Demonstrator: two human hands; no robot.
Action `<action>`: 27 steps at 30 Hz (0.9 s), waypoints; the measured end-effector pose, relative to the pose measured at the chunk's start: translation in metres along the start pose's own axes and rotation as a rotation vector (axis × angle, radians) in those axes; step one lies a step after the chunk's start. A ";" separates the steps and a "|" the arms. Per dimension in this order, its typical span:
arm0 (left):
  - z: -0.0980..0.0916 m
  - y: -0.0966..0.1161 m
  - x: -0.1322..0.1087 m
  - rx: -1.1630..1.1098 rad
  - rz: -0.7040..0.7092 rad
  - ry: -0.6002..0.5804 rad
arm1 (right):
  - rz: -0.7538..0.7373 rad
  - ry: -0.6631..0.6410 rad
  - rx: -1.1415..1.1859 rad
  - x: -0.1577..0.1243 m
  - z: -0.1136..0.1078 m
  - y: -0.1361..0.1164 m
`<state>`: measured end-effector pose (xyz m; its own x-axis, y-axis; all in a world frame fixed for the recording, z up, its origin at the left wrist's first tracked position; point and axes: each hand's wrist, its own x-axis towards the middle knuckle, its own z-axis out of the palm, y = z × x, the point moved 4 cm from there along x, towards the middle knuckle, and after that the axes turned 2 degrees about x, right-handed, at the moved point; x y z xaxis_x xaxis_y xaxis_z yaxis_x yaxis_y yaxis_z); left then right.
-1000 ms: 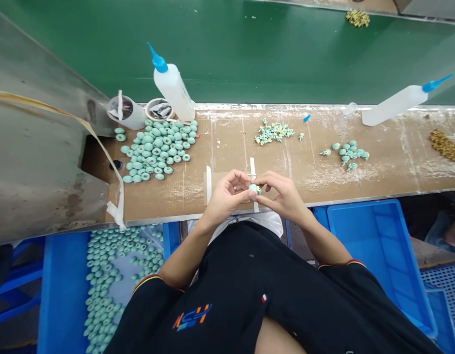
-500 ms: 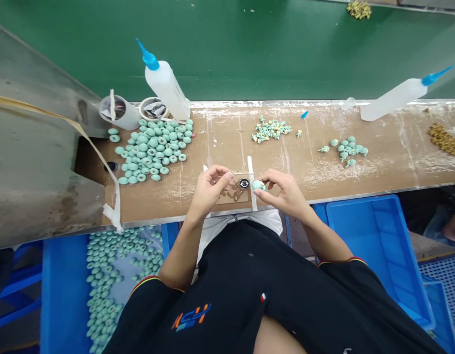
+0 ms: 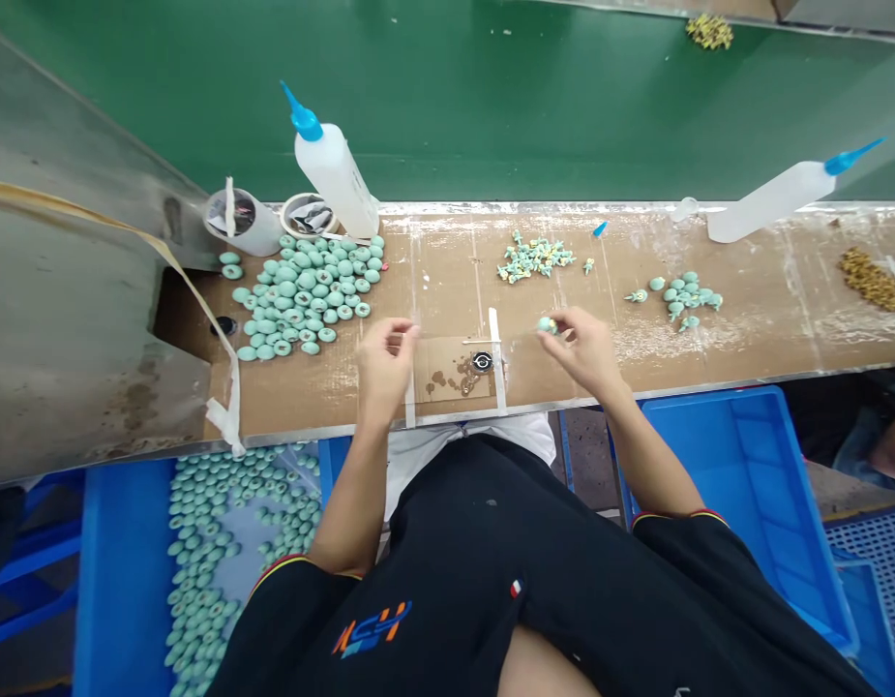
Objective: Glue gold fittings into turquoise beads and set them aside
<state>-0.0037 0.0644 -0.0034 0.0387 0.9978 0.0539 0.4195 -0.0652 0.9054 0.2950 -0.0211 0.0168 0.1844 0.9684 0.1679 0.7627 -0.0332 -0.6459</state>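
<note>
My right hand (image 3: 586,350) pinches a small round pale-green piece (image 3: 547,325) with a yellow bit on it, just above the board and right of a white tape strip (image 3: 497,363). My left hand (image 3: 385,363) hovers over the board with fingers loosely bent and apart, and I see nothing in it. Between the hands, a thin stick (image 3: 480,341) lies near a black disc with a white mark (image 3: 482,361) and wet spots. Left of my left hand spreads a pile of round green pieces (image 3: 302,290).
Small green-and-yellow parts (image 3: 534,257) lie at mid-board, with a green cluster (image 3: 686,293) farther right. A white bottle (image 3: 336,184) stands behind the pile; another bottle (image 3: 773,201) leans at right. Blue bins (image 3: 737,503) sit below the board's edge.
My left hand has let go of the stick and moved left. My right hand has moved right and slightly away from me, carrying the green piece.
</note>
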 end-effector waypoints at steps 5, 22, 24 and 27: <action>-0.035 -0.049 0.032 0.298 -0.006 0.289 | 0.419 0.208 -0.247 0.003 -0.033 0.111; -0.015 -0.051 0.049 0.312 -0.040 0.174 | 0.151 0.290 -0.405 0.030 -0.026 0.130; -0.018 -0.049 0.040 0.226 -0.070 0.192 | 0.035 0.166 -0.323 0.051 -0.002 0.113; -0.019 -0.049 0.022 0.074 -0.117 0.193 | -0.001 0.068 -0.247 0.081 0.029 0.093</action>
<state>-0.0407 0.0902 -0.0384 -0.1857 0.9819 0.0362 0.4767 0.0578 0.8772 0.3626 0.0618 -0.0511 0.2182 0.9498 0.2240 0.8898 -0.0994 -0.4454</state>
